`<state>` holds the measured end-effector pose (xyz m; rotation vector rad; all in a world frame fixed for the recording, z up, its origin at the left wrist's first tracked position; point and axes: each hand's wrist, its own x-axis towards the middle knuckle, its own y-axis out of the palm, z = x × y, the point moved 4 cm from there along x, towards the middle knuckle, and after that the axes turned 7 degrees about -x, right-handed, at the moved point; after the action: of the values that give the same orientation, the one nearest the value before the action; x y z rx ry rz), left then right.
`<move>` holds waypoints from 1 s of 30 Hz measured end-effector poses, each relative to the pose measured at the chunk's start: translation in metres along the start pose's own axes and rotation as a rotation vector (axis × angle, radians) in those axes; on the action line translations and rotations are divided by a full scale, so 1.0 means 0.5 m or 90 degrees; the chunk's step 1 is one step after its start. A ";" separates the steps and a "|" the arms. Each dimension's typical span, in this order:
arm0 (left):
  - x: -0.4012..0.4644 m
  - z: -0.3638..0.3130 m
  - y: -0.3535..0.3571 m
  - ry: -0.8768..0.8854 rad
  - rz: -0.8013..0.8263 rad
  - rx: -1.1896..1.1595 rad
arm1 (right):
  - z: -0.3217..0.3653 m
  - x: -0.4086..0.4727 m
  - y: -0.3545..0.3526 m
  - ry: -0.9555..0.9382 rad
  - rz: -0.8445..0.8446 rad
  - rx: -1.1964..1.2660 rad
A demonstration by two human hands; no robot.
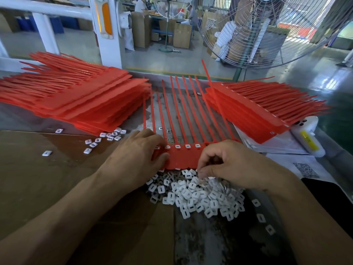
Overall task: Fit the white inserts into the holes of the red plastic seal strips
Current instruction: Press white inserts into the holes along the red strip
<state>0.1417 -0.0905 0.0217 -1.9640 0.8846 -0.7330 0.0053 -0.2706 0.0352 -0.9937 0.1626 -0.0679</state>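
Worn grey worktop, brown cardboard sheet laid over its left half. Nearest in: heap of small white square plastic inserts with slotted centres, centre, spilling over the cardboard edge. Right hand sits on top of the heap, fingers curled down into it; cannot tell if it has actually pinched an insert. Left hand lies palm-down, fingers fairly straight, pressing the left end of the red plastic seal strip sheet, whose flat tab edge touches the heap. Five white inserts already seated in the row of holes between the hands; long red tails run away from the person. Loose inserts scattered on the cardboard, left. Further back: tall stack of red strip sheets left, second stack right, resting over white papers beside a white bottle with yellow label. Behind: white machine frame, big wire-guard floor fan, factory floor with cardboard boxes.
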 end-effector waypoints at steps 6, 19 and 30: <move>0.001 -0.002 0.000 0.000 -0.002 0.004 | -0.004 -0.001 -0.014 0.023 -0.131 0.093; -0.002 -0.005 -0.002 -0.002 0.009 0.008 | -0.027 0.003 -0.024 0.102 -0.243 0.141; -0.003 -0.002 -0.001 -0.004 0.014 0.009 | -0.024 -0.002 -0.032 0.095 -0.332 0.179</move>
<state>0.1405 -0.0897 0.0221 -1.9397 0.8943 -0.7187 0.0027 -0.2892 0.0421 -0.7282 0.0243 -0.6274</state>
